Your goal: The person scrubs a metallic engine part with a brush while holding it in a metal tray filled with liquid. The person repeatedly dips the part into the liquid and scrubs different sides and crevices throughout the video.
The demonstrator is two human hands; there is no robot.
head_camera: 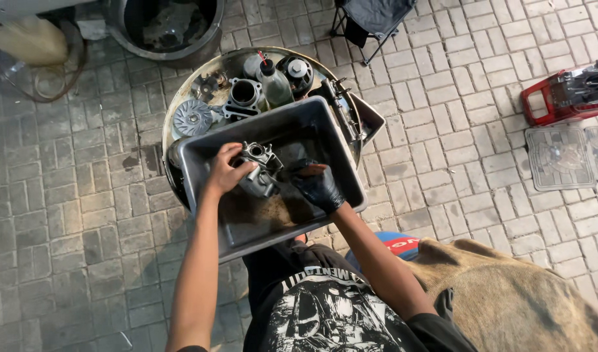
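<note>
A grimy grey metal engine casting (260, 171) sits inside the black plastic wash tray (341, 171). The left hand (226, 171) curls its fingers (241, 167) around the casting's left side; the oil-blackened right hand (318, 186) is closed just beside it.

The left hand (226, 171) grips a dull silver-grey metal engine part (260, 168). Just right of that grip, the right hand (318, 187) is black with grime, holding a brush (310, 169) with reddish-brown bristles. Beneath both lies a dark grey tray (201, 189), its floor smeared brown. Beyond the grip sits a silver finned disc (193, 117); further right, a red case (560, 98) on grey brick paving (71, 215).
</note>
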